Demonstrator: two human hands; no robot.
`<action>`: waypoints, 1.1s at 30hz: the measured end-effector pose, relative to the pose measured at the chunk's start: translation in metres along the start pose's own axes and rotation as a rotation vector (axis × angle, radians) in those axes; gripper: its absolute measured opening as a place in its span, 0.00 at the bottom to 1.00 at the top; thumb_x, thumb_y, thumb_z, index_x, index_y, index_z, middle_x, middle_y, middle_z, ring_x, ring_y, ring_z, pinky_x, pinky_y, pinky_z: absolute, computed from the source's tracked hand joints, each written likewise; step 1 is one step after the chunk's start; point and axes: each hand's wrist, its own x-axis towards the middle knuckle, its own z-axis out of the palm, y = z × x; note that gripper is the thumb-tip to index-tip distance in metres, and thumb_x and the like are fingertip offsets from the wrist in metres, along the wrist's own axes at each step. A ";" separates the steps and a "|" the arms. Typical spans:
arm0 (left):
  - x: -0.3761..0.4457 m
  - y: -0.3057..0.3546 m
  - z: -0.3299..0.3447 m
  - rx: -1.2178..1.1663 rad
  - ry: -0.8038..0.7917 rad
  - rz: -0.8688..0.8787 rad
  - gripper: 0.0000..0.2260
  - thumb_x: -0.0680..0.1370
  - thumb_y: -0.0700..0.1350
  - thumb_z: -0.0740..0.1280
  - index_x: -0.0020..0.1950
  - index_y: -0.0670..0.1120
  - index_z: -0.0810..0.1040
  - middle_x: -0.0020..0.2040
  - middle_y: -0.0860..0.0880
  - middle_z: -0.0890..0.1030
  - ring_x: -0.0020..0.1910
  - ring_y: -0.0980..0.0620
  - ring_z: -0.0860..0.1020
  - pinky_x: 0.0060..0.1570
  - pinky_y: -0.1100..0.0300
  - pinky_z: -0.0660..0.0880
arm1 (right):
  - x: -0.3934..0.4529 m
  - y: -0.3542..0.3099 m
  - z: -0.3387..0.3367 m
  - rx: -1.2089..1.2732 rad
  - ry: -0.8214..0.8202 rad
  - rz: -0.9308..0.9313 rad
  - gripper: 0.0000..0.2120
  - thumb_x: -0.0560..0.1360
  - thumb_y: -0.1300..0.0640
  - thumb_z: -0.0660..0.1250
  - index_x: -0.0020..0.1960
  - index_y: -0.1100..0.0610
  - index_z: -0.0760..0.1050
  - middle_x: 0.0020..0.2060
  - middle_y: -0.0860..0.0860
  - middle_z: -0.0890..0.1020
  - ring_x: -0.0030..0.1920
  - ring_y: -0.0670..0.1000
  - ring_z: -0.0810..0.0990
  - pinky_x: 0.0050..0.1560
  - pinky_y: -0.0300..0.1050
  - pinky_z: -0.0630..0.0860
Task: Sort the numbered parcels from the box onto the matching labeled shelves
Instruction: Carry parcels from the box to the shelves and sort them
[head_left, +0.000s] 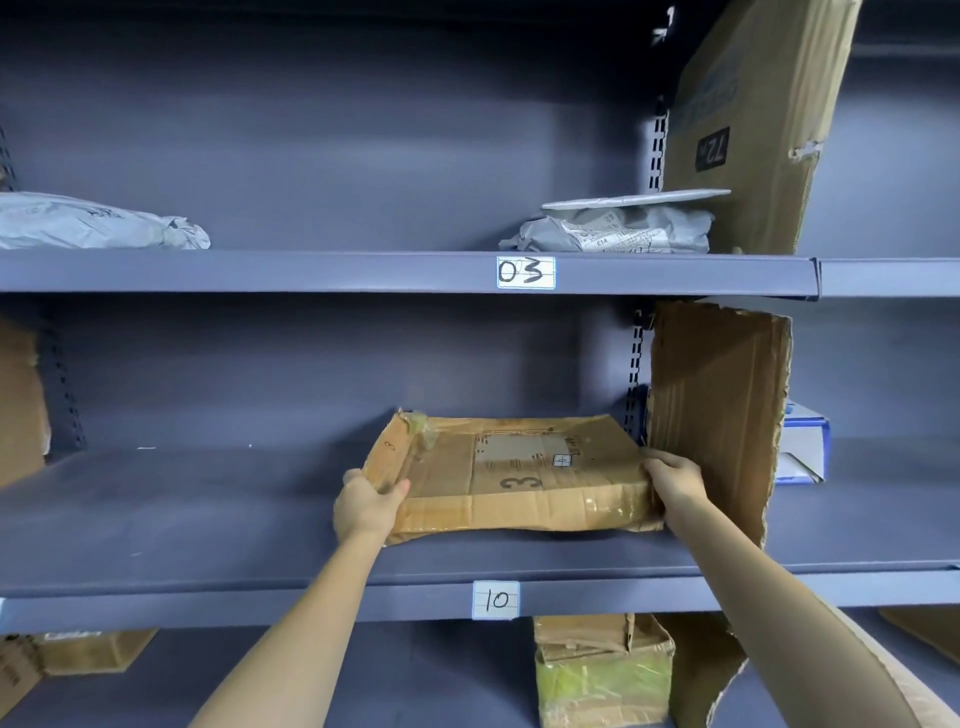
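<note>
Parcel (519, 478) marked 3 sits on my shelf (208, 519) labelled 10; my left hand (366, 506) and right hand (675, 480) grip its ends.

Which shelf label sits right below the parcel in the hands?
The label reading 10, on the front edge of the shelf under the flat cardboard parcel marked 3. The 03 label is one shelf higher.

We see between the fingers a creased matt cardboard parcel (519, 478) with glossy tape; under them a smooth painted metal shelf (208, 519); above, crinkled grey plastic mailers (618, 231).
</note>
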 end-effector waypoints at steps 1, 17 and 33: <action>0.000 -0.001 0.002 0.017 0.000 0.003 0.22 0.75 0.48 0.70 0.60 0.36 0.69 0.58 0.38 0.77 0.57 0.37 0.75 0.49 0.46 0.77 | 0.003 0.000 0.001 -0.026 0.006 -0.007 0.17 0.79 0.66 0.56 0.66 0.62 0.74 0.62 0.61 0.76 0.61 0.61 0.74 0.56 0.46 0.70; -0.025 0.014 0.008 0.589 0.076 0.189 0.26 0.82 0.52 0.56 0.76 0.43 0.53 0.75 0.45 0.59 0.73 0.44 0.57 0.66 0.49 0.61 | -0.013 -0.012 -0.004 -0.889 0.049 -0.487 0.15 0.82 0.60 0.51 0.61 0.66 0.70 0.56 0.66 0.76 0.58 0.65 0.73 0.54 0.52 0.67; -0.277 0.114 0.106 0.627 -0.272 0.710 0.26 0.83 0.53 0.50 0.78 0.47 0.47 0.79 0.49 0.44 0.77 0.46 0.44 0.74 0.49 0.47 | -0.158 0.010 -0.236 -1.262 -0.111 -0.697 0.29 0.80 0.46 0.45 0.77 0.58 0.53 0.77 0.54 0.53 0.77 0.56 0.48 0.74 0.50 0.49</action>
